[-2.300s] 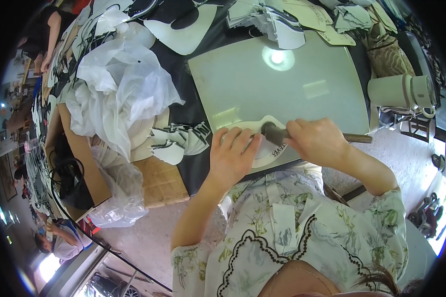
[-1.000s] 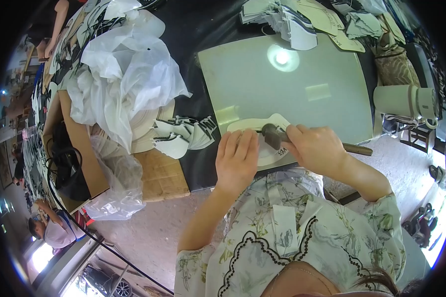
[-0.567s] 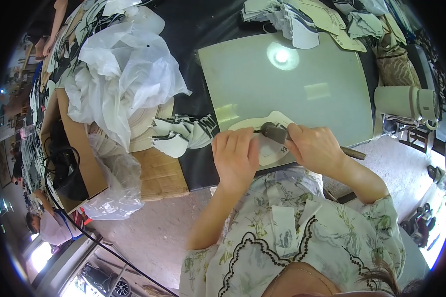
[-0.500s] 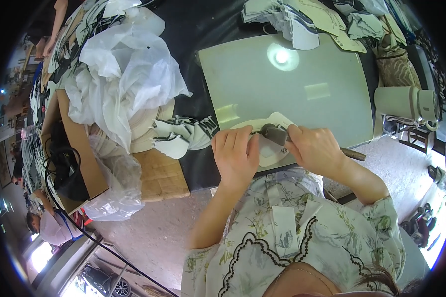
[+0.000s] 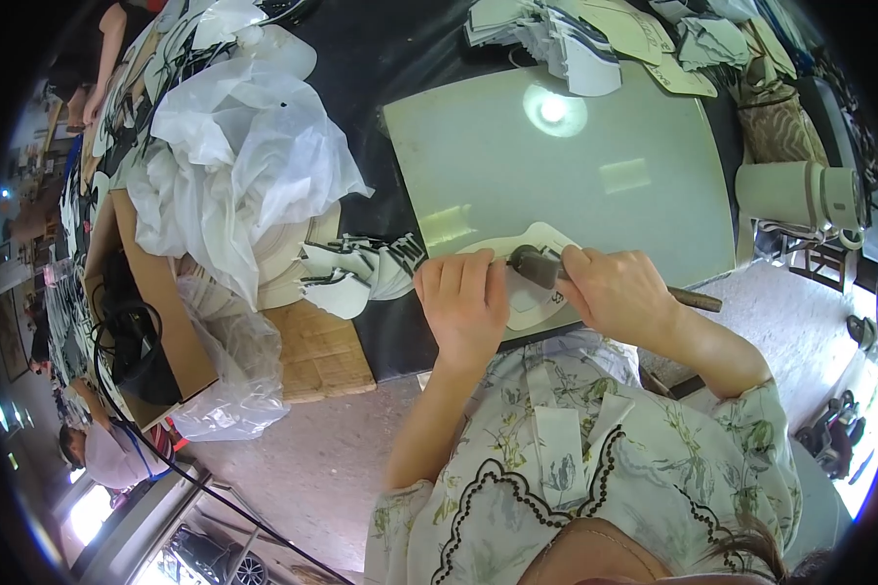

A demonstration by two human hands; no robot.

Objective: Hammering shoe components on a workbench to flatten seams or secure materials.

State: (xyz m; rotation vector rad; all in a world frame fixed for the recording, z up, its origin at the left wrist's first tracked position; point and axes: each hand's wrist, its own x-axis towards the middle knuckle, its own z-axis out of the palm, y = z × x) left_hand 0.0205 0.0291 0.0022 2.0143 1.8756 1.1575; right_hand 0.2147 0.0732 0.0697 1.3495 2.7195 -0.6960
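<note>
Over the near edge of a pale green board (image 5: pixel 576 185), my right hand (image 5: pixel 622 292) is wrapped round a hammer (image 5: pixel 537 266). Its dark head points left, and the end of its wooden handle sticks out past my wrist. Close to the hammer head, my left hand (image 5: pixel 466 300) is closed with thumb and fingers together. Whatever they hold is hidden or too small to name. A cream flat pattern piece (image 5: pixel 541 234) with some markings lies on the board under the hammer, partly covered by my hands.
Left of the board lie grey-white cut pieces (image 5: pixel 346 278), crumpled white plastic (image 5: pixel 254 146) and a cardboard box (image 5: pixel 156 292) with black cable. Stacked cut pieces (image 5: pixel 576 58) stand at the far edge. A beige cylindrical container (image 5: pixel 795 195) is at right. Other people are at far left.
The hammer head has shifted very slightly left and the dark bit between it and my left fingers shows less. Both hands keep nearly the same places; the whole view has tilted a little.
</note>
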